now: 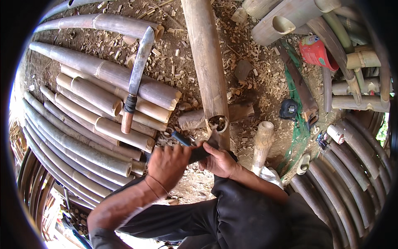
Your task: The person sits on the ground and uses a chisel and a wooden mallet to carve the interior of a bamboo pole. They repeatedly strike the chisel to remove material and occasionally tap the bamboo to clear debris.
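Observation:
A long bamboo pole [205,62] runs down the middle toward me, with an opening [217,123] cut near its close end. Just below that opening, a dark-handled knife [200,153] lies across the pole, its grey tip pointing up at the hole. My left hand [169,164] is wrapped round the handle. My right hand [219,161] closes on the same knife near its blade, thumb on top. Much of the knife is covered by my fingers. Beside my left knuckles is a blue-handled tool [180,138] on the ground.
A machete [140,68] rests on cut bamboo lengths [99,76] at left. A short log [192,119] lies under the pole. To the right are an upright bamboo piece [263,143], a tape measure [289,108], a handsaw [300,87], a red container [317,54] and stacked bamboo [331,186].

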Available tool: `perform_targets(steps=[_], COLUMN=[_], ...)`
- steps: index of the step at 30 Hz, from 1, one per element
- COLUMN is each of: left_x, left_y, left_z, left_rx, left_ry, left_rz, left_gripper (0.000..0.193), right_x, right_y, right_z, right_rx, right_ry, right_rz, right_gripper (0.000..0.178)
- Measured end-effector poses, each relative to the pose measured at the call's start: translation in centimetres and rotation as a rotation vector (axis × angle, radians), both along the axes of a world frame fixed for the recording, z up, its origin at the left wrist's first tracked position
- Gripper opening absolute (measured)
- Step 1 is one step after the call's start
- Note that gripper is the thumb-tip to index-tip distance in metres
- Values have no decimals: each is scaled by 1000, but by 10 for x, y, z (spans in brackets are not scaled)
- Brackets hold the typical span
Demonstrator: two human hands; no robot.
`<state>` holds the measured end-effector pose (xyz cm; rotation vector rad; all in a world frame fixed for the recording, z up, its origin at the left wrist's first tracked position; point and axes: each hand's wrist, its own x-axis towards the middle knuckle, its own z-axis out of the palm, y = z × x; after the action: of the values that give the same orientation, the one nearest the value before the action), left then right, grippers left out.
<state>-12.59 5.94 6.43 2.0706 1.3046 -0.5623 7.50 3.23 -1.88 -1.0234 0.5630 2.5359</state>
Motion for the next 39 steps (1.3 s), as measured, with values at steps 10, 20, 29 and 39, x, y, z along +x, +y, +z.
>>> perform_targets(steps=[10,20,29,39], left_x=[23,-13,84,127], left_y=[-64,13,-87,-99], left_z=[-46,-25,-55,-51], left_rx=[-367,-340,-509,-352], left_ry=[-270,-235,-541,-1005], left_rz=[409,166,903,1208], left_gripper=[24,28,47,54], right_x=[27,10,37,62], right_y=[7,18,2,39], right_z=[17,15,-7,42], right_rx=[404,47,797,943], right_ry=[-507,-183,-948,-946], right_rz=[540,177,958,885], right_gripper=[29,27,35,42])
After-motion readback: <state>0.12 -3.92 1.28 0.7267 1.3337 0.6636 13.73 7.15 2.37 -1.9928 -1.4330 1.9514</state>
